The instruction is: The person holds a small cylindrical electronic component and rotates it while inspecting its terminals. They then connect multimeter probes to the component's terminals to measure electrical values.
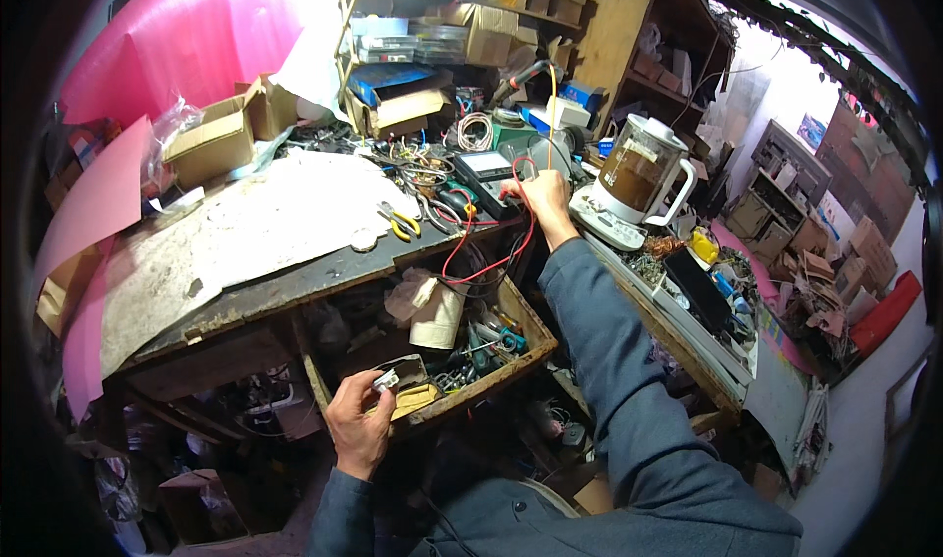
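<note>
Head view, a cluttered workbench: at seven o'clock, my left hand [361, 415] pinches a small white piece [386, 380] between thumb and fingertips, held up over the near edge of an open wooden drawer [491, 382]. At twelve o'clock, my right hand [540, 201] reaches to a dark meter [483, 167] with a pale display, my fingers pointing toward its right side; I cannot tell whether they grip anything, for the back of the hand hides them. A red lead [533, 225] loops beside that wrist and trails down across the bench edge.

Inside the drawer, a yellow packet [415, 398] lies just beside the white piece, while a whitish cylinder [437, 319] leans farther back, also toward seven o'clock. Yellow-handled pliers [401, 225] rest at ten o'clock on the dark bench [339, 280], near the edge of a pale, stained sheet [265, 213]. At two o'clock, a glass kettle [643, 169] with brown liquid stands on its white base [606, 221], to the right of my right hand.
</note>
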A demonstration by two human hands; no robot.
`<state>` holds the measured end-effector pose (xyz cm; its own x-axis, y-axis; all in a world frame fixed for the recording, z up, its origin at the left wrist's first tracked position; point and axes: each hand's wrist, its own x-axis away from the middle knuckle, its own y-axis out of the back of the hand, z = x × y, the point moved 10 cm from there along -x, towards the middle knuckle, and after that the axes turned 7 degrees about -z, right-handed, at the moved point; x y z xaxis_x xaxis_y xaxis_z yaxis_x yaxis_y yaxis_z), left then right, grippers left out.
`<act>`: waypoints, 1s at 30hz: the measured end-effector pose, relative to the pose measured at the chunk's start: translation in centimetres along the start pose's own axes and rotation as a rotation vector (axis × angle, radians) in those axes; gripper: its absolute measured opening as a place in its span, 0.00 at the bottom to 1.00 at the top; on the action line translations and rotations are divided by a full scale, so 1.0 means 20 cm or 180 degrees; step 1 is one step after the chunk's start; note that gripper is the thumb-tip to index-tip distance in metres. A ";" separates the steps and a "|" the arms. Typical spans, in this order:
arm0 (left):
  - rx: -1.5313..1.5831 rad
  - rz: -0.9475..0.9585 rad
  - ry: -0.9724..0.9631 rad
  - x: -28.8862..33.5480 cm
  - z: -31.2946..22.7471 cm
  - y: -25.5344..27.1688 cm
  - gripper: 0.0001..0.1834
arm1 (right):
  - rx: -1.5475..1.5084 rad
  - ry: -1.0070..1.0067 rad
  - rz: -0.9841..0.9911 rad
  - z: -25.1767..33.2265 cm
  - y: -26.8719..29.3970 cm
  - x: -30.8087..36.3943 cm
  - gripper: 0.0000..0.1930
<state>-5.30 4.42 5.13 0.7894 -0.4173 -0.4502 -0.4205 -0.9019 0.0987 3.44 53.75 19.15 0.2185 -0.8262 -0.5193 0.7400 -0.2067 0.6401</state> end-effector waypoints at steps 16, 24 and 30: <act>-0.0007 0.0016 0.0098 -0.01 0.00 0.02 0.14 | -0.0983 -0.0139 -0.0411 -0.16 -0.17 0.01 0.06; 0.0081 -0.0052 0.0114 0.00 0.00 0.04 0.14 | -0.1360 -0.0516 -0.0013 -0.18 -0.18 0.05 0.08; -0.0022 -0.0052 0.0137 0.00 0.01 0.04 0.14 | -0.1069 -0.0236 -0.0200 -0.14 -0.15 0.06 0.08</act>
<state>-5.73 3.71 4.94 0.8147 -0.4068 -0.4131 -0.4045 -0.9093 0.0978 3.28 54.79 14.96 0.1281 -0.8557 -0.5014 0.9212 -0.0847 0.3798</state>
